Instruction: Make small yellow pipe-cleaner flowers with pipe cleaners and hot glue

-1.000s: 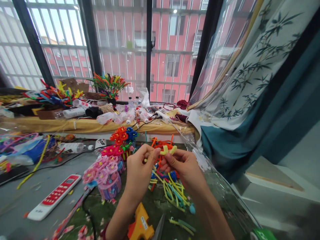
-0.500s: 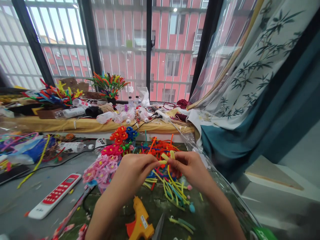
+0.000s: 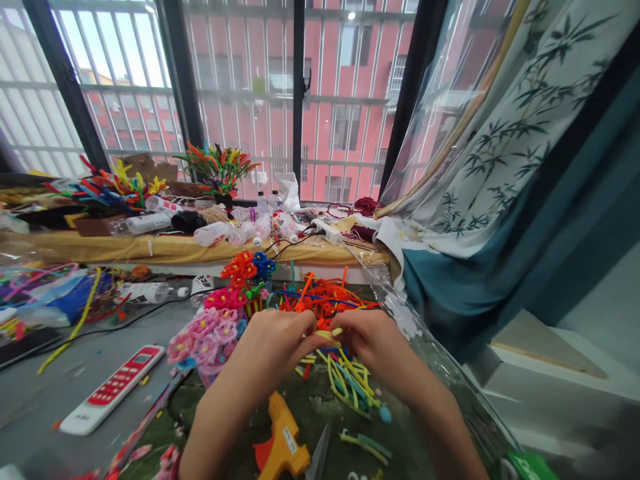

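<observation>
Yellow strip (image 3: 327, 336) lower, between left hand (image 3: 283, 338) and right hand (image 3: 374, 340)

I can't make out any word, brand or number from here; I only pick up marks too small or blurred to read. The white plastic remote control with a red button panel (image 3: 114, 389) carries a small dark logo near its lower end. A white label (image 3: 289, 440) sits on the yellow-and-orange plastic glue gun (image 3: 283, 448). I see dark characters on the white wrap of the clear plastic bottle lying on its side (image 3: 145, 293), equally illegible to me.
</observation>
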The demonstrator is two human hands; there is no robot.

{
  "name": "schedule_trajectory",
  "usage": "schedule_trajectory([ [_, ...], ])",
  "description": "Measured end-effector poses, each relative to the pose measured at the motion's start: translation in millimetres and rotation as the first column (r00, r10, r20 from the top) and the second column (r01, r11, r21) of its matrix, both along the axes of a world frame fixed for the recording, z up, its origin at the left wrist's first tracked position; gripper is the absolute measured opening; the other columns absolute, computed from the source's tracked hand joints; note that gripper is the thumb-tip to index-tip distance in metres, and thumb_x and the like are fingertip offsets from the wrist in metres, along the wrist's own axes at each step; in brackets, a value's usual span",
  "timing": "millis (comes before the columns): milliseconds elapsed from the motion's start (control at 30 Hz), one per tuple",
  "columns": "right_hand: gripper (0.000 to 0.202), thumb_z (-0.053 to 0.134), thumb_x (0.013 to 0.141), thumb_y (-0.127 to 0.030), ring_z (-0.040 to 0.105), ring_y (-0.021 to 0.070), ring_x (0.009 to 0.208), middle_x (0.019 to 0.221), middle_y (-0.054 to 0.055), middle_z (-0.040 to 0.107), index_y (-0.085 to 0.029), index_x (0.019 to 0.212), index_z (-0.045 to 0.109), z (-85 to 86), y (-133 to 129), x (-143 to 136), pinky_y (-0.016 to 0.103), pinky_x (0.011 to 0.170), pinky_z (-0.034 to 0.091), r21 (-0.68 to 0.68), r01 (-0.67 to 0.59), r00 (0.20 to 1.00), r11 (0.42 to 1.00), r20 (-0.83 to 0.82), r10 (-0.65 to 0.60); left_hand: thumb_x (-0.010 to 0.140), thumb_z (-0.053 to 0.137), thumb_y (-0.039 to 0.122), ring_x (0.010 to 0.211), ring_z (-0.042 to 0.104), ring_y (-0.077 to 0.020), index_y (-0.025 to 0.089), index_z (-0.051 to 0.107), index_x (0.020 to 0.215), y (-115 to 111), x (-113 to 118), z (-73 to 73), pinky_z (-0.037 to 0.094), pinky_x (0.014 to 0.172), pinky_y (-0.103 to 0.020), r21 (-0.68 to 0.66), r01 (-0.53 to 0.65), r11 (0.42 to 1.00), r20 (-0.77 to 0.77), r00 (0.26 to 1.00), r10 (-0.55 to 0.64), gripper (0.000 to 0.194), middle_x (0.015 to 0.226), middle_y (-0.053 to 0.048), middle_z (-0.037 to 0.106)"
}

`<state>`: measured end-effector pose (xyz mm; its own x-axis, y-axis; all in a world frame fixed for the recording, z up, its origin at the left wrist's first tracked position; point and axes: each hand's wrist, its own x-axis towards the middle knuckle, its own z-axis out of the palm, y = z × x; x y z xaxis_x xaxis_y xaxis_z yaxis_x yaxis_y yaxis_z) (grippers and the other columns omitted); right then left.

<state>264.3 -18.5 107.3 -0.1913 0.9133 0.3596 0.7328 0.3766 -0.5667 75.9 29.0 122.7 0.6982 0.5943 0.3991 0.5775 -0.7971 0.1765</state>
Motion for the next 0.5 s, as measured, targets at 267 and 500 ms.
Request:
schedule_trajectory([
  [267,0.023,0.052,0.089,-0.015,0.053,0.0137,0.057,0.062,-0.001,0.061,-0.018,0.072,0.066,-1.6,1.1,3.9,0.023,0.055,0.033,0.008,-0.068,0.989,0.998,-0.128,0.069,0.094,0.055,0.034,0.05,0.053,-0.0107,0.017,0.071,0.08,3.0,1.9,-2.4,0.031,0.053,-0.021,-0.154,0.098,0.983,0.212,0.975,-0.064,0.027,0.058,0.001,0.061],
  [500,0.03,0.06,0.091,-0.044,0.052,0.0135,0.05,0.065,0.002,0.067,-0.02,0.085,0.076,0.4,-0.6,0.8,0.024,0.048,0.038,0.095,0.061,0.82,0.994,-0.572,0.004,0.077,0.07,0.051,0.045,0.024,-0.0065,0.014,0.067,0.069,1.6,15.5,-3.1,0.014,0.044,-0.021,-0.538,0.302,0.787,0.726,0.641,0.25,0.037,0.047,0.008,0.034],
])
